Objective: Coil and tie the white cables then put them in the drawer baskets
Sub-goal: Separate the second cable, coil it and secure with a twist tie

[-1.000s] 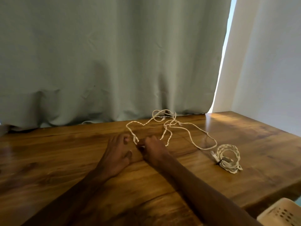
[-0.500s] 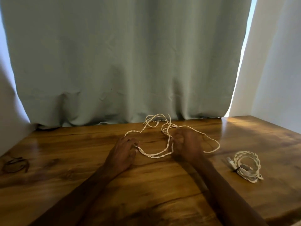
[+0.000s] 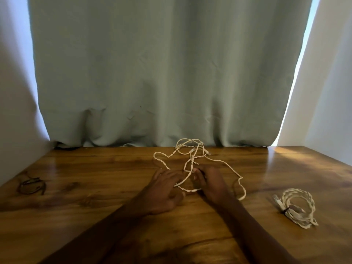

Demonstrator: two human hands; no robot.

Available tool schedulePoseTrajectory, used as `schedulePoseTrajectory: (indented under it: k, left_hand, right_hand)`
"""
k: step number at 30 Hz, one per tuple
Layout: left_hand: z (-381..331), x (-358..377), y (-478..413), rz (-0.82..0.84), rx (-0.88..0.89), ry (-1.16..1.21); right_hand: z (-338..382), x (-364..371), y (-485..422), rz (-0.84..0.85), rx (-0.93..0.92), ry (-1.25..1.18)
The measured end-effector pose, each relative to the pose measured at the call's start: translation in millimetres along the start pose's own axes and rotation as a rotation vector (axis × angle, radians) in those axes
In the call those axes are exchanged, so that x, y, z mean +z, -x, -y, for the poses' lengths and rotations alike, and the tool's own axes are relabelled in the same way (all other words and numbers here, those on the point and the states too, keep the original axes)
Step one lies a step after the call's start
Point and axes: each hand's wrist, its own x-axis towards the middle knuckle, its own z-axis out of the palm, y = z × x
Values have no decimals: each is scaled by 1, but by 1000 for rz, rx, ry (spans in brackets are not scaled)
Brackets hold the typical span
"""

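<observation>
A loose white twisted cable (image 3: 192, 155) sprawls over the middle of the wooden table (image 3: 95, 168), reaching back to the curtain. My left hand (image 3: 163, 191) lies on the table with its fingers on a strand near the cable's front loop. My right hand (image 3: 209, 183) is beside it, fingers closed on the same cable a little further right. Another loop trails off to the right of my right wrist. A second white cable (image 3: 297, 206) lies coiled and tied with a dark band at the right of the table. No drawer basket is in view.
Dark ties (image 3: 31, 185) lie in a small heap at the table's left edge. A grey-green curtain (image 3: 162, 73) hangs along the back edge. White walls close in at both sides.
My right hand has pulled back toward my left hand, drawing a strand with it. The loose cable's loops have shifted. The view has panned left, so the coiled cable sits further right.
</observation>
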Motion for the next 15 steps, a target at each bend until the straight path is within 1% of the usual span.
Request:
schedulePoseTrajectory:
  k: [2,4,8,11,13,15]
  left_hand:
    - [-1,-2,-3,-89,-46,57]
    - [-1,-11,-7,-229,-109,220]
    - [5,-35,-9,-586,-289,619]
    - [22,-46,-11,-767,-388,859]
    - [33,-56,-11,-894,-442,924]
    - [42,-67,-9,-989,-490,920]
  right_hand:
    - [-1,-1,1,0,0,-8]
    - [-4,-2,1,16,25,12]
    - [-12,-3,-4,-29,218,142]
    - [-18,-5,-4,-91,362,162]
    - [-22,-8,-3,-167,413,171]
    - [-22,-11,-2,-224,428,180]
